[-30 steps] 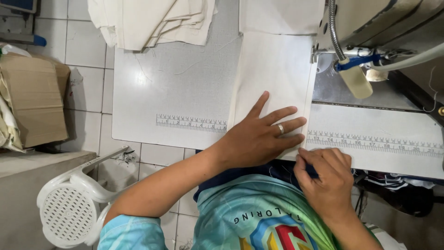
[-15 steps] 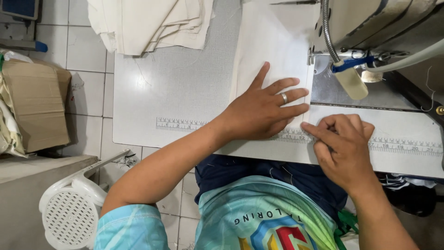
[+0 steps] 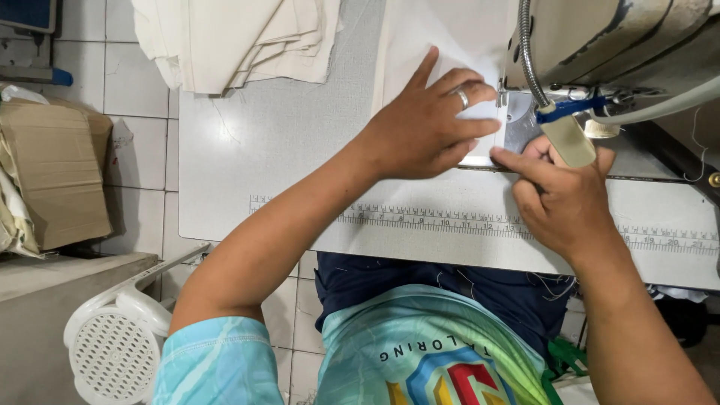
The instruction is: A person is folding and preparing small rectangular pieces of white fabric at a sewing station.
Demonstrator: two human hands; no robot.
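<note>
**Hands flat on white cloth at the sewing machine**

Left hand (image 3: 427, 124), ringed, spread flat and unclenched on a white rectangular fabric panel (image 3: 442, 37) at upper centre of the frame, pressing rather than grasping. Right hand (image 3: 559, 199) just right of it, fingers extended, index tip touching the panel's lower edge; nothing clutched. Grey sewing machine head (image 3: 607, 41) at upper right, its blue-clipped cream tube (image 3: 566, 135) crossing over the right hand and hiding part of it. White tabletop with a printed ruler strip (image 3: 247, 150) beneath. Stack of cream fabric pieces (image 3: 240, 37) at upper left; brown cardboard box (image 3: 52, 172) at far left; white plastic chair (image 3: 112, 345) at lower left.
</note>
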